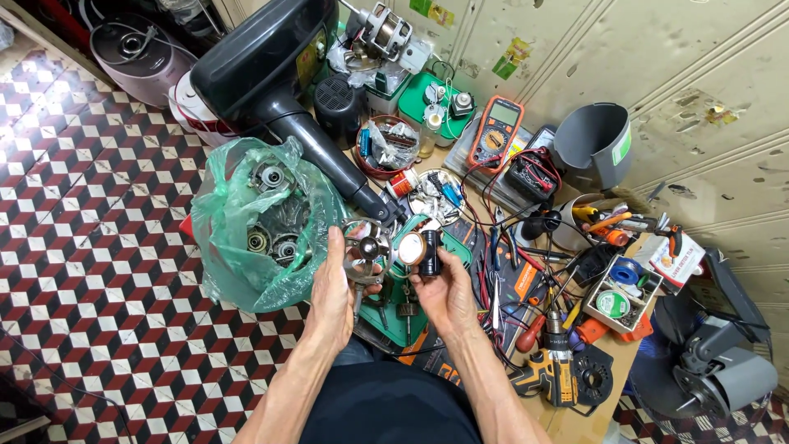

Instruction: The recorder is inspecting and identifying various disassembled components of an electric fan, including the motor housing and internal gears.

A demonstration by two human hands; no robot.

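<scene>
My left hand (337,284) grips a shiny metal motor housing (366,249) with open ribs, held above a green tray (393,300). My right hand (444,292) holds a black cylindrical motor part (421,249) with a copper-coloured round face, right beside the housing. The two parts sit close together, almost touching. A screwdriver and small tools lie on the tray below my hands.
A green plastic bag (246,222) full of motor parts sits left of my hands. A black fan stand (288,90) leans behind it. An orange multimeter (495,131), tangled wires, a cordless drill (555,370), a grey bin (593,144) and solder rolls crowd the bench on the right.
</scene>
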